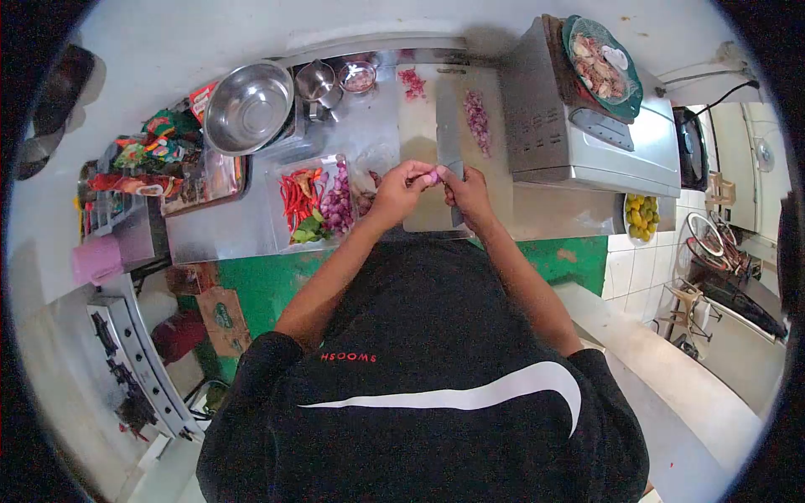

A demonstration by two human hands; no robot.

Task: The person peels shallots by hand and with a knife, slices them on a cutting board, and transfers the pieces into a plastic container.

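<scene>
My left hand (401,193) pinches a small purple shallot (431,178) between thumb and fingertips above the cutting board (417,134). Close beside it, my right hand (471,198) is closed around a wide-bladed knife (449,126), its thumb up against the shallot. The blade points away from me along the board. Chopped shallots (477,124) lie in a strip right of the blade, and a small heap of cut red chili (411,84) sits at the far left of the board.
Left of the board, a clear tray (281,230) holds red chilies, shallots and green leaves. Beyond stand a steel bowl (249,107), a metal cup (319,82) and a small bowl (358,77). A silver oven-like appliance (587,147) bounds the right, near a plate of green-yellow fruit (641,218).
</scene>
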